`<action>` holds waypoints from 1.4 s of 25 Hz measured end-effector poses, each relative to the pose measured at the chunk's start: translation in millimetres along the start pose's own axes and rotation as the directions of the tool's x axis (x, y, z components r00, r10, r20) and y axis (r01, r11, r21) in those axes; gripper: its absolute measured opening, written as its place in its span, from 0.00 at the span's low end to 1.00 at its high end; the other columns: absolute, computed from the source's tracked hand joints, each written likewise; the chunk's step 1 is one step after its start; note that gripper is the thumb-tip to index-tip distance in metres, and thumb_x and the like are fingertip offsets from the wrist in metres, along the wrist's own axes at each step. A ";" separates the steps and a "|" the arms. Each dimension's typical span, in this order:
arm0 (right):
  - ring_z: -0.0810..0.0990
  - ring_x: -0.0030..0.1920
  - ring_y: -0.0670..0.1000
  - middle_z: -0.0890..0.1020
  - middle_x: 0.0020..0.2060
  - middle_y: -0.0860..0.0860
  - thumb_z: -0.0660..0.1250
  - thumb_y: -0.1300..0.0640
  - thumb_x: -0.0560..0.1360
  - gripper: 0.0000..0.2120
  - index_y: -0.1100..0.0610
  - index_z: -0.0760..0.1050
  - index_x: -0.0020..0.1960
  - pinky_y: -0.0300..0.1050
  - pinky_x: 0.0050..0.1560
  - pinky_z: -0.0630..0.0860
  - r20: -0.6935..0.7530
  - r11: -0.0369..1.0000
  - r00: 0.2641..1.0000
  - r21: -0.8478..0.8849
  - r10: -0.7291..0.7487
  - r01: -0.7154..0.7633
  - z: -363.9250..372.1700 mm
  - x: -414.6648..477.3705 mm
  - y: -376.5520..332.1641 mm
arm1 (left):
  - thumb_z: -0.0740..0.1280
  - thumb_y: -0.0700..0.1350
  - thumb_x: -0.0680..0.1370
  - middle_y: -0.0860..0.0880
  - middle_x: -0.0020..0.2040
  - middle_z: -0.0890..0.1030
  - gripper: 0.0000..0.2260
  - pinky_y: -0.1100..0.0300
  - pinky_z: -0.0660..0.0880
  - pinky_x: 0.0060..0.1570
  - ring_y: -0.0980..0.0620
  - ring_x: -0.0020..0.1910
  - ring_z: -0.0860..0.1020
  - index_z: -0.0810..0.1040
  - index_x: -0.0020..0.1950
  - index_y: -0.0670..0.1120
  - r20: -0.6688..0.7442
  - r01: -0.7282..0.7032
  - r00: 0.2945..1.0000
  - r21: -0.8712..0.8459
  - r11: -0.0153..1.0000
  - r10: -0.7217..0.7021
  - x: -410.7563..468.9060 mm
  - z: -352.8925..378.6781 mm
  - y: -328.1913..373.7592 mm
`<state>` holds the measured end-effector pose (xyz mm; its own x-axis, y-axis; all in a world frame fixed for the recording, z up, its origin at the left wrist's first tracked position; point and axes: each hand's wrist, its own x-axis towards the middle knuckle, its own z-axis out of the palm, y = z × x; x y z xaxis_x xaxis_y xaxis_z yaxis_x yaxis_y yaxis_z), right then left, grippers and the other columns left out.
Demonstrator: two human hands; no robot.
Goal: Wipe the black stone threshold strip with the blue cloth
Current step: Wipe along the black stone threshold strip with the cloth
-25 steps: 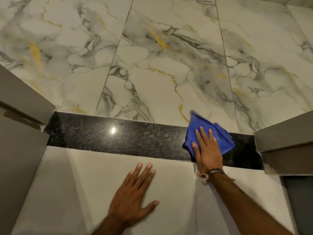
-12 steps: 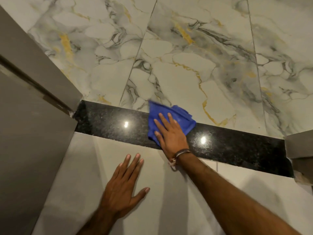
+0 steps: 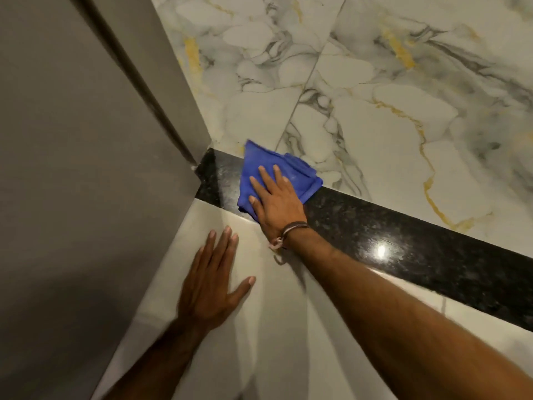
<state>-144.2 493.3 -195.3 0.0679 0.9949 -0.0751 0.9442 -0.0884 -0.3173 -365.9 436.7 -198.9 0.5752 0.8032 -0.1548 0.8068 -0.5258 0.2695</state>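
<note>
The black speckled stone threshold strip point(image 3: 403, 243) runs from the left door frame down to the right edge. A folded blue cloth point(image 3: 259, 166) lies near the strip's left end, its far corners reaching onto the marble tile. My right hand point(image 3: 277, 200) presses flat on the cloth, fingers spread, a cord bracelet at the wrist. My left hand point(image 3: 213, 284) rests palm down with fingers apart on the plain pale tile just in front of the strip, holding nothing.
A grey door frame and wall point(image 3: 95, 168) fill the left side and meet the strip's left end. White marble tiles with grey and gold veins point(image 3: 389, 111) lie beyond the strip. Plain pale floor tile point(image 3: 282, 342) lies on my side.
My right hand has slid the blue cloth leftward along the strip, from its right end to near the left door frame. The view has swung left. My left hand stays flat on the tile.
</note>
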 end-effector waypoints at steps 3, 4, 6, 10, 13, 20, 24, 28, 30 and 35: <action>0.47 0.80 0.58 0.51 0.80 0.55 0.50 0.45 0.82 0.28 0.55 0.54 0.79 0.56 0.77 0.51 0.078 0.985 0.983 -0.032 -0.165 0.168 8.6 22.2 -34.2 | 0.52 0.69 0.77 0.53 0.84 0.47 0.39 0.50 0.51 0.79 0.50 0.82 0.45 0.47 0.83 0.51 -0.025 0.060 0.998 0.007 0.998 -0.060 0.2 -1.4 -19.2; 0.47 0.80 0.58 0.50 0.80 0.56 0.51 0.45 0.82 0.30 0.57 0.52 0.79 0.55 0.78 0.51 0.094 0.980 0.975 -0.002 -0.199 0.200 9.5 31.5 -45.4 | 0.51 0.69 0.77 0.52 0.84 0.47 0.39 0.51 0.51 0.79 0.50 0.83 0.45 0.47 0.83 0.51 -0.037 0.076 0.996 0.017 0.997 -0.076 0.5 -2.1 -26.9; 0.48 0.80 0.58 0.50 0.80 0.58 0.54 0.45 0.81 0.33 0.60 0.50 0.79 0.54 0.78 0.51 0.089 0.991 0.988 0.068 -0.123 0.117 9.0 51.8 -56.9 | 0.51 0.69 0.78 0.53 0.84 0.47 0.39 0.54 0.49 0.77 0.50 0.83 0.45 0.48 0.83 0.51 -0.056 0.091 0.995 0.039 0.995 -0.088 0.8 -0.8 -36.9; 0.48 0.80 0.57 0.55 0.80 0.52 0.53 0.42 0.80 0.31 0.55 0.54 0.79 0.57 0.78 0.50 0.119 0.980 0.974 -0.040 -0.191 0.197 8.7 62.7 -67.1 | 0.50 0.71 0.78 0.54 0.84 0.45 0.39 0.53 0.49 0.78 0.51 0.83 0.44 0.44 0.83 0.53 -0.048 0.089 0.995 0.007 0.996 -0.089 0.7 0.8 -42.1; 0.46 0.80 0.57 0.54 0.80 0.52 0.51 0.42 0.81 0.31 0.55 0.53 0.79 0.57 0.78 0.47 0.063 0.999 0.998 0.044 0.007 -0.010 9.4 48.2 -66.7 | 0.49 0.70 0.78 0.53 0.84 0.48 0.39 0.51 0.52 0.78 0.49 0.83 0.45 0.45 0.83 0.52 -0.051 0.091 0.995 0.017 0.996 -0.090 -0.3 0.1 -40.6; 0.45 0.80 0.56 0.51 0.80 0.51 0.49 0.42 0.82 0.30 0.54 0.51 0.79 0.57 0.77 0.51 0.068 0.998 0.997 -0.058 0.040 -0.036 -12.8 -30.2 9.7 | 0.43 0.73 0.76 0.49 0.84 0.49 0.43 0.45 0.55 0.77 0.46 0.82 0.47 0.48 0.83 0.46 -0.006 0.116 0.993 0.029 0.993 -0.116 -1.6 -5.1 -20.9; 0.45 0.80 0.55 0.51 0.80 0.49 0.50 0.42 0.82 0.30 0.53 0.51 0.80 0.54 0.79 0.48 0.112 0.994 0.993 -0.099 -0.039 0.050 -26.8 -96.0 74.1 | 0.44 0.72 0.77 0.46 0.83 0.53 0.43 0.48 0.53 0.76 0.43 0.82 0.52 0.54 0.82 0.43 0.021 0.014 1.000 0.003 1.000 -0.014 -2.8 3.9 30.8; 0.44 0.80 0.53 0.50 0.80 0.48 0.48 0.41 0.82 0.30 0.52 0.49 0.80 0.54 0.79 0.51 0.027 0.970 0.972 -0.079 0.233 -0.230 -41.7 -157.7 133.1 | 0.52 0.68 0.78 0.48 0.84 0.48 0.40 0.51 0.47 0.77 0.45 0.83 0.46 0.51 0.83 0.45 0.069 -0.151 0.986 -0.005 0.989 0.151 -8.7 26.2 90.5; 0.43 0.80 0.52 0.49 0.80 0.47 0.45 0.40 0.82 0.30 0.50 0.48 0.80 0.55 0.79 0.52 0.057 0.973 0.978 -0.122 0.202 -0.194 -46.6 -187.1 156.4 | 0.54 0.67 0.79 0.49 0.84 0.48 0.40 0.51 0.47 0.78 0.46 0.83 0.45 0.51 0.83 0.45 0.076 -0.203 0.976 -0.024 0.979 0.204 -10.2 35.6 117.2; 0.49 0.80 0.54 0.55 0.79 0.49 0.48 0.40 0.81 0.30 0.53 0.54 0.79 0.51 0.78 0.52 -0.094 0.888 0.892 -0.090 0.443 -0.451 -57.1 -260.4 214.7 | 0.55 0.67 0.80 0.48 0.84 0.46 0.39 0.50 0.45 0.78 0.46 0.83 0.44 0.48 0.83 0.45 0.100 -0.305 0.947 -0.021 0.952 0.305 -15.1 57.4 162.9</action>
<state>59.3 218.1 -189.8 0.5092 0.8524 -0.1191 0.8368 -0.5227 -0.1629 -235.5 322.8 -207.2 0.8046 0.5719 -0.1596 0.5899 -0.7396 0.3239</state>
